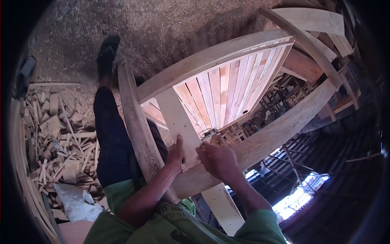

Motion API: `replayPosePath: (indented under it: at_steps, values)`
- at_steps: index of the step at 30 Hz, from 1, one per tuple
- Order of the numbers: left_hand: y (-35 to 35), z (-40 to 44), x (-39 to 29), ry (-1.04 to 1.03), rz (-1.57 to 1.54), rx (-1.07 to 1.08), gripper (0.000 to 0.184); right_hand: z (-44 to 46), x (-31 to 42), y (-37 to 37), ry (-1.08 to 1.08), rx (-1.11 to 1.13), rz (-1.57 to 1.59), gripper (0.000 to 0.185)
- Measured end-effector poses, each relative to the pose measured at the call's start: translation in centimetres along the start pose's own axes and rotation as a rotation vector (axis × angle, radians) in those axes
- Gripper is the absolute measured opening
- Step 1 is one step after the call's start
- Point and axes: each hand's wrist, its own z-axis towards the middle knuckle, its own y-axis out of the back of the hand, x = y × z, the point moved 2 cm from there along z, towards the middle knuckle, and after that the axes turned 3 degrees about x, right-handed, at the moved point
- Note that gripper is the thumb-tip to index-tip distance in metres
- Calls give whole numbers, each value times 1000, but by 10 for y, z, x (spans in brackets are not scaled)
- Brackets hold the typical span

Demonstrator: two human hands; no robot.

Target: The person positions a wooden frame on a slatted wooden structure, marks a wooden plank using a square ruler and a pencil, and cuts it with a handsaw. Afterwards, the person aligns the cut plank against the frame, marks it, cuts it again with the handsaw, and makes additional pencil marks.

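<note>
My left hand (176,153) is at the pale flat board (174,110), its thumb along the face and the other fingers curled at the board's edge. Small dark dots mark this board, which crosses a wooden frame between two curved rails. My right hand (219,159) is closed in a fist just right of the board, above the lower curved rail (280,126). What it holds is too small and hidden to make out. Close to my left forearm runs a thick, rough wooden post (136,110), joined to the upper curved rail (211,55).
A slatted wooden panel (223,93) shows through the frame. Offcuts (69,162) are heaped at left beside a whitish plastic bag (77,201). Sawdust (162,24) covers the ground. More curved timber (313,20) lies at upper right, and my leg (111,138) stands beside the post.
</note>
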Motion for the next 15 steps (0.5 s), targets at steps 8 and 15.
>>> replayPosePath:
  at_steps: [8,15]
  values:
    - [-6,0,1,-77,20,-56,65,-224,-37,9,-515,-294,-40,21]
    - [7,26,4,-154,77,36,72,-250,-65,-85,-612,-169,167,38]
